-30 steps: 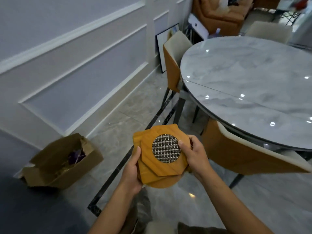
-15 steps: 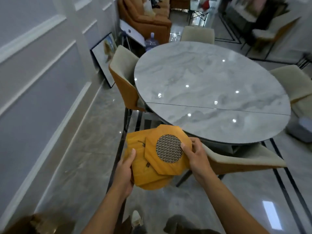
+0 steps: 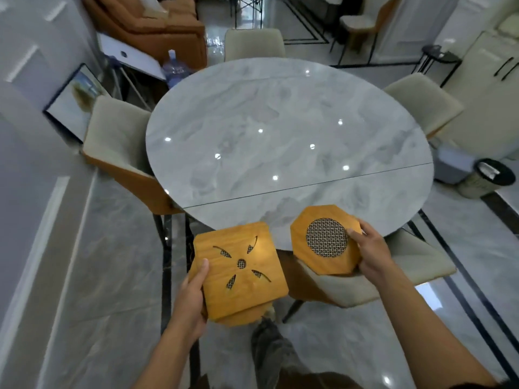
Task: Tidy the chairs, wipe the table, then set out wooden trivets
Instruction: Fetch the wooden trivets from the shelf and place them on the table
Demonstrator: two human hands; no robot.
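My right hand (image 3: 372,255) grips an octagonal wooden trivet (image 3: 325,240) with a round mesh centre, held over the near edge of the round marble table (image 3: 280,136). My left hand (image 3: 191,293) holds a small stack of wooden trivets (image 3: 241,273) below the table's near-left edge; the top one is square with petal-shaped cut-outs, and another trivet's edge shows beneath it. The tabletop is bare and glossy. Cream-and-orange chairs stand tucked around it: one at the left (image 3: 118,147), one at the far side (image 3: 254,43), one at the right (image 3: 421,103), one just in front of me (image 3: 365,284).
A framed picture (image 3: 77,101) leans on the left wall beside a water bottle (image 3: 175,68) and an orange sofa (image 3: 146,21). A round bin (image 3: 487,178) stands on the floor at the right. My legs show below on the marble floor.
My right hand has lifted the octagonal trivet off the stack and carried it right, toward the table. My view has swung from the wall and cardboard box to face the table.
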